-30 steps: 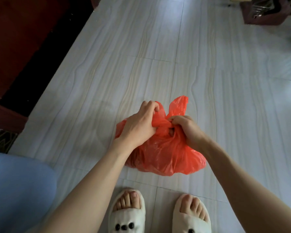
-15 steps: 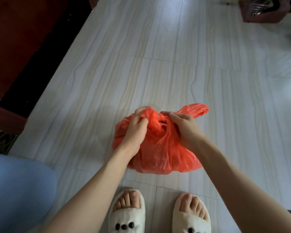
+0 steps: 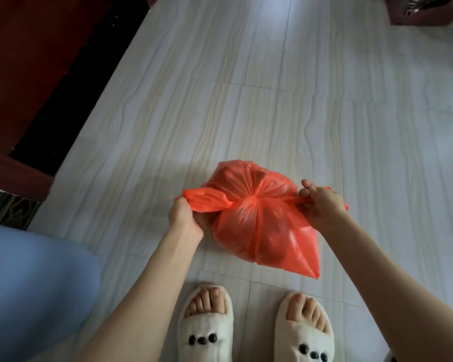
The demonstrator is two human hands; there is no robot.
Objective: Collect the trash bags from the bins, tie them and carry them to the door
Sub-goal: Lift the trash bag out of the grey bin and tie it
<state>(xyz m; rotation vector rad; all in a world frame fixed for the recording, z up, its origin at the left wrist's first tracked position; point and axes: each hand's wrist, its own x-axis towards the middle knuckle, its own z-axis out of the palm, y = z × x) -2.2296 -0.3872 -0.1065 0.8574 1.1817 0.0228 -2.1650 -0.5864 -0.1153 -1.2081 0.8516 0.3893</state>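
A filled orange-red trash bag (image 3: 262,231) sits on the pale tiled floor just ahead of my feet. Its top is gathered into a knot at the centre, with two ends stretched out sideways. My left hand (image 3: 185,218) grips the left end, which fans out wide. My right hand (image 3: 321,205) pinches the right end, pulled into a thin taut strand. Both hands are level with the knot, one on each side of the bag.
Dark red wooden furniture (image 3: 37,74) runs along the left, with a patterned mat (image 3: 8,210) at its foot. A dark red bin (image 3: 426,10) stands at the top right. Light blue cloth (image 3: 32,288) fills the lower left. My white slippers (image 3: 207,330) stand below the bag.
My hands were bunched together at the bag's top; now they have drawn apart sideways, pulling the two ends out and tightening a knot in the middle.
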